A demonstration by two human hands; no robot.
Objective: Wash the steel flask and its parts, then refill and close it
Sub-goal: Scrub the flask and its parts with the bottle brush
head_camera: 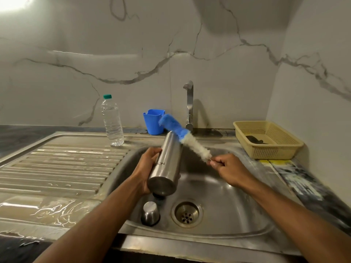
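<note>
Steel is catching the room light along the flask (167, 164), a plain brushed cylinder with small dark lettering on its side, partly hidden by a thumb. It is lying tilted over the sink (218, 196), its flat base toward the person and its mouth pointing away toward twelve o'clock. The left hand (146, 171) is wrapping around the flask's lower half from the nine o'clock side, fingers curling behind the body and the thumb showing on the front. A dark piece is peeking out just under the base; what it is cannot be told.

The right hand (228, 168) is pinching the thin handle end of a brush (186, 136), fingers tight together on it, at three o'clock from the flask. The brush is slanting up toward eleven o'clock, its white bristles nearest the hand and its blue tip blurring beyond the flask's mouth. The bristles are running just beside the mouth, outside the flask as far as can be seen.

Down in the basin, a steel cup (150, 213) is standing upside down at six o'clock from the flask, just beside the drain (187, 214). A tap (189, 107) is rising behind the sink. A blue holder (152, 122) is sitting at the back edge, and a clear bottle (112, 120) with a green cap is standing upright at ten o'clock. A cream basket (281, 147) is resting at two o'clock with something dark inside. Water is glistening on the ribbed drainboard (57, 168).
</note>
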